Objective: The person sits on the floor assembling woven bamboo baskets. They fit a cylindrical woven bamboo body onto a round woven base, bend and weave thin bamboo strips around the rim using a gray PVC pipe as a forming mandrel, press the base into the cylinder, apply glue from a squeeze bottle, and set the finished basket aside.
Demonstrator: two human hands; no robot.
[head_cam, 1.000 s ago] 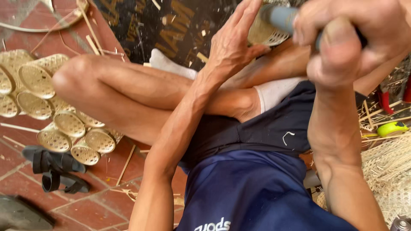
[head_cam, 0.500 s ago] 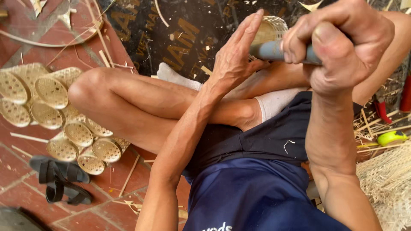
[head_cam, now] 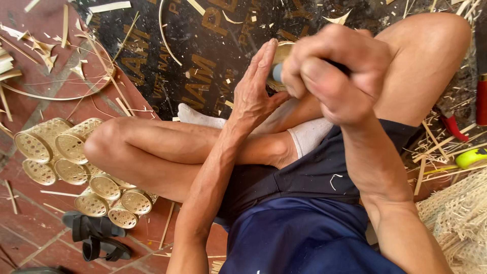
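Observation:
I sit cross-legged on the floor. My left hand [head_cam: 256, 89] is flat and upright, its palm pressed against a small round woven bamboo basket [head_cam: 280, 53] held over my legs. My right hand [head_cam: 337, 71] is a tight fist around a tool with a blue-grey handle [head_cam: 277, 72], right against the basket. Most of the basket and the tool's working end are hidden behind my hands.
Several finished woven baskets [head_cam: 71, 147] lie piled on the red tile floor at left, with dark sandals [head_cam: 96, 236] below them. Bamboo strips and shavings litter a dark printed mat [head_cam: 203, 71]. Woven mesh sheets [head_cam: 456, 213], a red-handled tool [head_cam: 451, 127] and a yellow-green object [head_cam: 472, 157] lie at right.
Both hands, with the basket and tool, have come lower and toward the middle of the view; the left hand stays flat on the basket and the right fist stays closed.

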